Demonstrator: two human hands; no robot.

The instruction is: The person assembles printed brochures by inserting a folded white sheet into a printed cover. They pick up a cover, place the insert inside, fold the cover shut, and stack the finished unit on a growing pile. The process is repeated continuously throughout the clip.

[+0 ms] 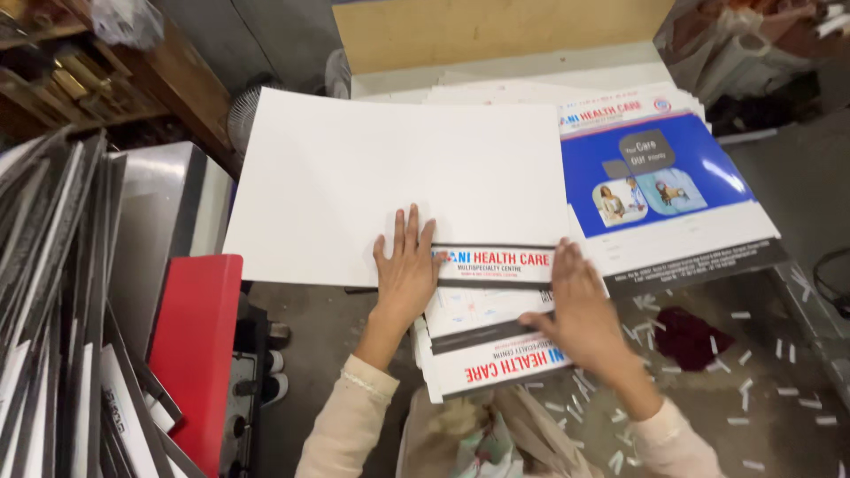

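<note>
Left hand (405,265) flat, fingers spread, pressing blank white sheet (390,186); right hand (580,305) open-palmed on printed folder stack (491,332), gripping nothing; blue printed sheets (655,177) just beside.

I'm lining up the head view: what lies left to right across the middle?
Dark boards → red panel → left hand on the white sheet → right hand → blue printed sheet.
</note>
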